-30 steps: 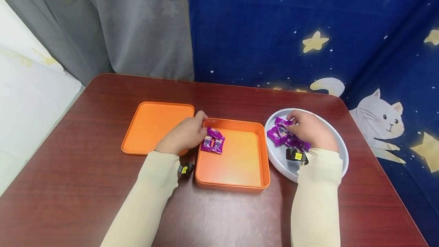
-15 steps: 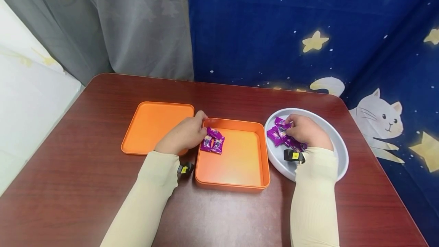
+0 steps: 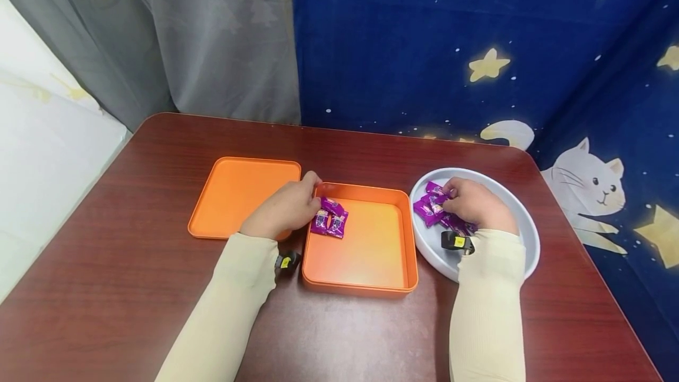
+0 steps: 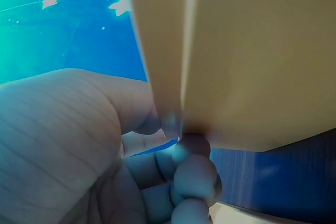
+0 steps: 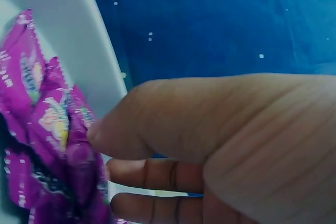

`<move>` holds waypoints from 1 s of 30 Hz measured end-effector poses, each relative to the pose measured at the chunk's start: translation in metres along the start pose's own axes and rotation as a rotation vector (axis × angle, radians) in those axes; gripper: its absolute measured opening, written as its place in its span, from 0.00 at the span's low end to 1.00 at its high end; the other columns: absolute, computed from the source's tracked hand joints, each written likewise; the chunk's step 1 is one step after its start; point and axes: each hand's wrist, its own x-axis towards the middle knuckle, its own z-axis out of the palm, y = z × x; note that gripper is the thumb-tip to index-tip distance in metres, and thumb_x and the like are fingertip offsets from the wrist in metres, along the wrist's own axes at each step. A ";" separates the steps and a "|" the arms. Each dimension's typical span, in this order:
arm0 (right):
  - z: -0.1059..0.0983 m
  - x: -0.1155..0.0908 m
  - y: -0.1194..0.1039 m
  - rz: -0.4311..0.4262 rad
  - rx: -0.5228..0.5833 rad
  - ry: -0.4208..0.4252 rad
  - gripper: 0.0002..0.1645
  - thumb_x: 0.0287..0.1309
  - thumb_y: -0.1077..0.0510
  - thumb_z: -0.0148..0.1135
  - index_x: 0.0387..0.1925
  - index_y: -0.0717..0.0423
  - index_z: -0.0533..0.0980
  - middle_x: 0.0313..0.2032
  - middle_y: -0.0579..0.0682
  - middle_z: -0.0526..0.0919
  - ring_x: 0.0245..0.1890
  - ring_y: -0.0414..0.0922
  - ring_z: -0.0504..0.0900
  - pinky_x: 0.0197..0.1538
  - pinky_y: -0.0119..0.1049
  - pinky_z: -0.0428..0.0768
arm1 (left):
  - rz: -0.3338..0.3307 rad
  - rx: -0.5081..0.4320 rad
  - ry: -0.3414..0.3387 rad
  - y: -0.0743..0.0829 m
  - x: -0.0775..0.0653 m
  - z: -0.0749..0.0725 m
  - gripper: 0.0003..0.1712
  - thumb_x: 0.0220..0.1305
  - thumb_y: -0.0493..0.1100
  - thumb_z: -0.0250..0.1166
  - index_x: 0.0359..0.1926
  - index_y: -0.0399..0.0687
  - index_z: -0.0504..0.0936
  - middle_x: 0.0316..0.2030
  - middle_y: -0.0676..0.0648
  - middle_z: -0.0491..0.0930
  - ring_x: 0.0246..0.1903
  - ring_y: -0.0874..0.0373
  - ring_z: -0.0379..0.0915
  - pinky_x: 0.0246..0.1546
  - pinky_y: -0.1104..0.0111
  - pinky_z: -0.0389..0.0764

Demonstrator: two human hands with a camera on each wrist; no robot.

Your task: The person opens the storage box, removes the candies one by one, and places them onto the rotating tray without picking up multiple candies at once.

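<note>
In the head view, my left hand (image 3: pixel 286 207) grips the left wall of an orange square box (image 3: pixel 361 285) near its far corner. In the left wrist view, the thumb and fingers pinch the box's rim (image 4: pixel 165 77). Three purple wrapped candies (image 3: pixel 336 224) lie in the box's far left corner. My right hand (image 3: pixel 480 204) reaches into a round white tray (image 3: pixel 522 217). Its thumb and fingertips pinch a purple wrapped candy (image 5: pixel 81 163) at the right side of the pile. More candies (image 3: pixel 426 211) lie beside its fingertips, and the palm hides part of the pile.
A flat orange lid (image 3: pixel 233 193) lies on the dark red table (image 3: pixel 132 276) left of the box, partly behind the left hand. Each wrist wears a small black camera (image 3: pixel 453 241). A grey curtain and a blue star-printed curtain (image 3: pixel 398 46) hang behind the table.
My right hand has shifted slightly left onto the candies, then stayed nearly still over the last half second. The left hand, the box and its three candies have not moved.
</note>
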 end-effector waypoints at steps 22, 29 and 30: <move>-0.014 -0.021 -0.063 -0.163 -0.039 0.091 0.26 0.50 0.58 0.61 0.54 0.58 0.70 0.47 0.60 0.78 0.43 0.53 0.76 0.51 0.55 0.78 | 0.022 0.005 0.009 -0.001 0.002 0.002 0.23 0.67 0.45 0.54 0.60 0.46 0.61 0.40 0.45 0.79 0.36 0.54 0.74 0.50 0.55 0.79; -0.003 -0.023 -0.092 -0.249 -0.054 0.078 0.25 0.52 0.59 0.61 0.53 0.57 0.71 0.48 0.58 0.78 0.38 0.50 0.76 0.42 0.47 0.82 | 0.021 0.002 0.014 -0.002 0.002 0.002 0.22 0.67 0.45 0.54 0.59 0.47 0.61 0.39 0.45 0.79 0.36 0.55 0.75 0.50 0.55 0.79; -0.001 -0.023 -0.095 -0.261 -0.061 0.076 0.25 0.52 0.60 0.62 0.53 0.57 0.71 0.48 0.57 0.78 0.38 0.50 0.76 0.42 0.47 0.82 | 0.019 0.001 0.015 -0.002 0.003 0.003 0.22 0.67 0.45 0.54 0.59 0.47 0.61 0.39 0.46 0.79 0.35 0.55 0.75 0.50 0.55 0.79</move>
